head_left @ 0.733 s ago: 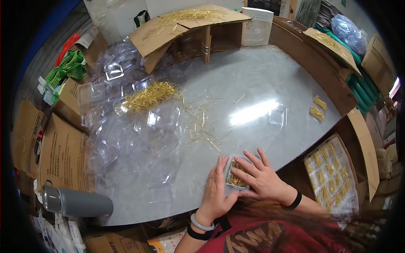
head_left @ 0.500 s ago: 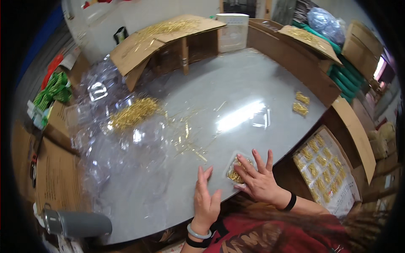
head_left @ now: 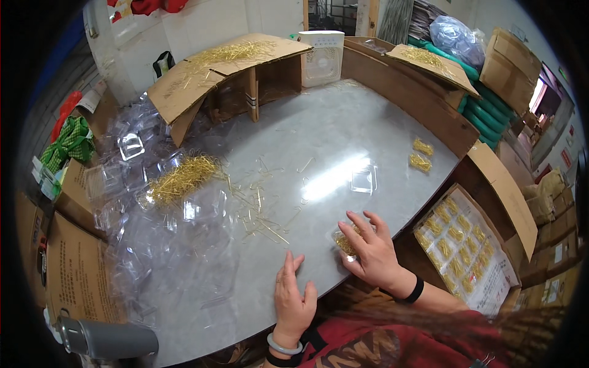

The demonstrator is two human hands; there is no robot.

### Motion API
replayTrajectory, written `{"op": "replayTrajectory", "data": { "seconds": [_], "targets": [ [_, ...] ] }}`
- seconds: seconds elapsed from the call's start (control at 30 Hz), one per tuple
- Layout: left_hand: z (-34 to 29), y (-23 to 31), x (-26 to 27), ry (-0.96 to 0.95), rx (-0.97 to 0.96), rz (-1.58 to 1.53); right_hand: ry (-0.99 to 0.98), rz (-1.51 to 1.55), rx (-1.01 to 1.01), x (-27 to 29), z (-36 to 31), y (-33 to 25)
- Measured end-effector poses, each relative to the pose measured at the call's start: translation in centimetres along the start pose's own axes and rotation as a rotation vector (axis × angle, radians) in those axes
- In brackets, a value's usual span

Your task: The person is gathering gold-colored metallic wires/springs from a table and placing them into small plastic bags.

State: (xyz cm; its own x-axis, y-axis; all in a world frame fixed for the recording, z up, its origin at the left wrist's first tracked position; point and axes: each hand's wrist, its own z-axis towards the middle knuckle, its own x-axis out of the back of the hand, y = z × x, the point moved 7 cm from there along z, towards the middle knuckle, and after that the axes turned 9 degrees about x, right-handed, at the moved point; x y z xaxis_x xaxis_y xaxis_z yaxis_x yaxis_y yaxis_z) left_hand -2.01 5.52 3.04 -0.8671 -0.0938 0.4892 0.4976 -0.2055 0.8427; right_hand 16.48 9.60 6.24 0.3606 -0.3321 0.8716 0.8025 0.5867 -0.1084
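Observation:
My right hand (head_left: 373,251) is on a small clear plastic box (head_left: 345,244) of gold wire hooks near the table's front edge. Its thumb and fingers reach round the box and hide part of it. To the left, my left hand (head_left: 293,302) is raised at the edge with its fingers stretched out, holding nothing. Loose gold wire hooks (head_left: 261,208) are scattered on the grey table (head_left: 257,282) beyond it. A heap of the same hooks (head_left: 184,178) rests on a spread of clear plastic boxes (head_left: 165,245) at the left.
Two filled boxes (head_left: 421,162) lie at the right. Below the table's right edge, a carton (head_left: 494,288) holds rows of filled boxes. A clear lid-like piece (head_left: 364,179) lies mid-table. Cardboard shelves (head_left: 245,52) and a white fan (head_left: 324,58) stand behind; a grey bottle (head_left: 113,338) lies front left.
My right hand has gone from lying spread over the box to curling round it. The box has slid a little away and to the right. The head view has shifted slightly.

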Motion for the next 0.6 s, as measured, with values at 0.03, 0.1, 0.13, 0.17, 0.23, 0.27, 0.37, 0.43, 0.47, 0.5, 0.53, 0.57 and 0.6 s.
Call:
{"op": "replayTrajectory", "data": {
  "seconds": [0.03,0.1,0.13,0.17,0.23,0.27,0.37,0.43,0.47,0.5,0.53,0.57,0.6],
  "targets": [
    [0.0,0.0,0.0,0.002,0.000,0.010,-0.013,-0.025,-0.010,-0.2,-0.1,0.0],
    [0.1,0.1,0.0,0.002,-0.008,0.028,-0.029,-0.054,-0.030,-0.5,-0.4,0.2],
    [0.2,0.2,0.0,-0.001,-0.022,0.035,-0.031,-0.059,-0.041,-0.7,-0.6,0.4],
    [0.2,0.3,-0.1,-0.004,-0.037,0.041,-0.033,-0.063,-0.052,-0.8,-0.8,0.5],
    [0.3,0.3,-0.3,-0.005,-0.037,0.051,-0.051,-0.081,-0.055,-0.8,-0.8,0.6],
    [0.2,0.3,-0.3,-0.007,-0.027,0.051,-0.061,-0.113,-0.043,-0.9,-1.0,0.5],
    [0.2,0.4,-0.4,-0.009,-0.019,0.063,-0.091,-0.137,-0.043,-1.3,-1.9,1.3],
    [0.2,0.2,-0.4,-0.005,-0.019,0.071,-0.094,-0.165,-0.068,-0.8,-2.7,2.1],
    [0.1,0.1,-0.4,-0.003,-0.014,0.077,-0.092,-0.197,-0.114,-0.4,-3.2,3.2],
    [0.1,0.0,-0.4,0.000,-0.009,0.085,-0.087,-0.228,-0.160,-0.1,-4.0,4.6],
    [0.1,0.1,-0.3,-0.003,-0.008,0.088,-0.084,-0.246,-0.202,-0.1,-4.7,5.9],
    [0.2,0.2,-0.4,0.002,-0.023,0.094,-0.072,-0.289,-0.265,0.2,-5.1,7.8],
    [0.1,0.3,-0.4,0.007,-0.037,0.102,-0.063,-0.331,-0.334,0.4,-5.3,10.0]
  ]
}}
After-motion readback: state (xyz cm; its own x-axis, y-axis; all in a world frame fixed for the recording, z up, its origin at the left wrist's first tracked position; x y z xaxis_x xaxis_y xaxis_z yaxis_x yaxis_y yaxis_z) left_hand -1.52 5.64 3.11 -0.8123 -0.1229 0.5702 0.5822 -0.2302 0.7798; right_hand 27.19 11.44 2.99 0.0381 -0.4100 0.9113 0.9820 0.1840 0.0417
